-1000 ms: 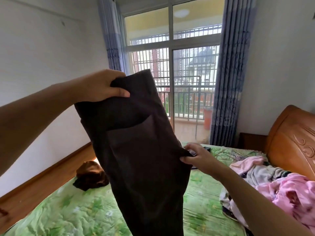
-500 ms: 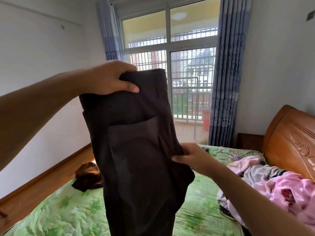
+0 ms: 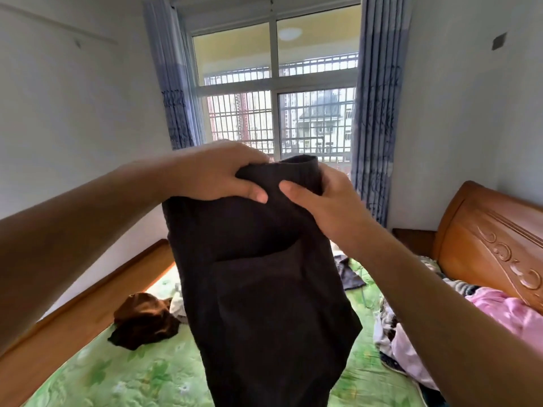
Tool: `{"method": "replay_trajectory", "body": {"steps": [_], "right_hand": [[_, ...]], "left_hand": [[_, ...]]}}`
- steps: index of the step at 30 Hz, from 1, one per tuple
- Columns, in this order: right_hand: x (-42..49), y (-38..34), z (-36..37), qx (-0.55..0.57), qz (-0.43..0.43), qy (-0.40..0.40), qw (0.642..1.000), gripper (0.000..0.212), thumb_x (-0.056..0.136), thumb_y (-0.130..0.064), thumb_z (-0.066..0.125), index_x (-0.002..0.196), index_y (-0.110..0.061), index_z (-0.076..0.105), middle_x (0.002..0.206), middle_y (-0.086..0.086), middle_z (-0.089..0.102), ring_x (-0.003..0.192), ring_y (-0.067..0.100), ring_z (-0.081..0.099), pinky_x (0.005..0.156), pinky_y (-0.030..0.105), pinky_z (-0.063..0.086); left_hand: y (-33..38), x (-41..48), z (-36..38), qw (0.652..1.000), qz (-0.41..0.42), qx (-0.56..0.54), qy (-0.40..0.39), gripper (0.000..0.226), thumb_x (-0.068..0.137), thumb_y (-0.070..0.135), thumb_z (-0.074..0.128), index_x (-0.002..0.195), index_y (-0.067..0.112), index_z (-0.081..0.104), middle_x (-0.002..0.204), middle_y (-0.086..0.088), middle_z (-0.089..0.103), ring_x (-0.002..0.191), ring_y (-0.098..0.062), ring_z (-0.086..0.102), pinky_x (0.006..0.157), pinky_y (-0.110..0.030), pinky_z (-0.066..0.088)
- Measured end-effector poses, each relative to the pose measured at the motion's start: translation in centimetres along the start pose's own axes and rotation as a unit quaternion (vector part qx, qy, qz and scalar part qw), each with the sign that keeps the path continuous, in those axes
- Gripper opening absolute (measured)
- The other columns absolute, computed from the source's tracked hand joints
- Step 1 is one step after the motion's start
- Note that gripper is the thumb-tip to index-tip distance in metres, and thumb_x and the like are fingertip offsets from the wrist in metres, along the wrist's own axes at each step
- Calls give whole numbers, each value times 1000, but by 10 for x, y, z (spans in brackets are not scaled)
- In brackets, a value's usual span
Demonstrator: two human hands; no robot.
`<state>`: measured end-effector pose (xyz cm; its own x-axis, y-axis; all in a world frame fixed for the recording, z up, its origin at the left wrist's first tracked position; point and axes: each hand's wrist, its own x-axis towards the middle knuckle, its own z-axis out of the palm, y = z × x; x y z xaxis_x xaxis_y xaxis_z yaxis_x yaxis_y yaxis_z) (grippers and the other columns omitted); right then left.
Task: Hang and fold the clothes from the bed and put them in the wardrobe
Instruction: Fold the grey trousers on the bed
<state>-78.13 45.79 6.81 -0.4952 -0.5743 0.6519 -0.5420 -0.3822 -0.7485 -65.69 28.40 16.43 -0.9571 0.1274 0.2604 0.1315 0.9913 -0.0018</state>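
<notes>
A dark brown pair of trousers (image 3: 264, 289) hangs in the air above the bed, its lower part running out of the bottom of the frame. My left hand (image 3: 217, 171) grips the waistband at its upper left, thumb across the front. My right hand (image 3: 326, 198) grips the same top edge just to the right, thumb pressed on the cloth. The two thumbs nearly meet. The bed (image 3: 117, 374) with a green flowered cover lies below.
A crumpled brown garment (image 3: 144, 318) lies on the bed at left. Pink and striped clothes (image 3: 499, 312) are piled at right by the carved wooden headboard (image 3: 493, 239). A small dark cloth (image 3: 349, 274) lies behind the trousers. Barred window and blue curtains stand ahead.
My right hand left the trousers' side edge and rose to the waistband beside my left hand. The view tilted up and the trousers now hang lower in the frame.
</notes>
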Motion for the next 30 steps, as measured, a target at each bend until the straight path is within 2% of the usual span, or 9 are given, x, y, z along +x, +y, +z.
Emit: {"method": "replay_trajectory", "body": {"steps": [5, 8, 10, 12, 15, 18, 23, 27, 30], "right_hand": [[-4, 1, 30, 14, -2, 106, 994, 18, 75, -30, 80, 93, -30, 79, 96, 0, 78, 93, 20, 75, 89, 49, 59], [-7, -9, 38, 36, 17, 130, 991, 28, 72, -33, 83, 98, -24, 79, 101, 3, 78, 97, 24, 75, 88, 45, 60], [-10, -18, 44, 38, 21, 153, 987, 30, 74, -31, 84, 102, -21, 78, 105, 5, 77, 100, 27, 74, 90, 46, 59], [-12, -31, 51, 49, 23, 176, 983, 28, 76, -25, 84, 102, -17, 78, 106, 7, 77, 101, 29, 73, 91, 47, 58], [-15, -60, 60, 83, 2, 198, 977, 25, 73, -15, 82, 97, -11, 79, 102, 13, 77, 96, 32, 75, 84, 44, 60], [-15, -93, 69, 88, -48, 188, 977, 17, 72, -13, 76, 88, -11, 81, 95, 13, 78, 89, 31, 76, 75, 36, 61], [-7, -107, 73, 66, -84, 197, 975, 20, 71, -15, 75, 89, -11, 81, 94, 12, 78, 86, 29, 76, 73, 35, 61], [5, -56, 56, 39, -28, 198, 979, 23, 71, -18, 81, 94, -16, 81, 97, 11, 78, 89, 28, 76, 77, 39, 61], [5, 9, 38, -37, 42, 187, 981, 25, 77, -29, 81, 101, -22, 79, 102, 4, 78, 96, 24, 75, 82, 39, 60]], "left_hand": [[-51, -43, -1, 990, -56, -104, -78, 41, 77, 60, 73, 109, 36, 63, 96, 17, 71, 85, -3, 70, 73, -32, 63], [-84, -75, 13, 969, -75, -234, -16, 34, 77, 39, 75, 106, 22, 68, 95, 5, 73, 92, -15, 71, 77, -34, 62], [-92, -94, 24, 913, -66, -400, 52, 30, 78, 26, 82, 101, 12, 69, 94, -7, 72, 97, -25, 71, 75, -32, 60], [-89, -104, 33, 845, -27, -521, 119, 23, 77, 19, 81, 96, 13, 70, 92, -11, 71, 91, -24, 71, 72, -28, 59], [-73, -109, 33, 759, 37, -610, 223, 18, 80, 12, 73, 96, 20, 70, 88, -3, 71, 81, -15, 71, 67, -25, 59], [-63, -110, 21, 710, 83, -642, 276, 24, 79, 23, 78, 102, 22, 72, 94, -5, 75, 83, -18, 74, 72, -34, 60], [-64, -100, 8, 698, 81, -645, 302, 35, 80, 33, 76, 112, 20, 72, 104, -11, 76, 87, -25, 75, 75, -48, 60], [-78, -76, 41, 690, 37, -667, 279, 13, 87, 23, 71, 100, 24, 73, 94, -6, 76, 78, -18, 75, 67, -33, 61], [-98, -52, 90, 725, -14, -638, 259, 15, 84, 19, 68, 99, 21, 68, 88, 1, 75, 76, -12, 72, 64, -25, 59]]}}
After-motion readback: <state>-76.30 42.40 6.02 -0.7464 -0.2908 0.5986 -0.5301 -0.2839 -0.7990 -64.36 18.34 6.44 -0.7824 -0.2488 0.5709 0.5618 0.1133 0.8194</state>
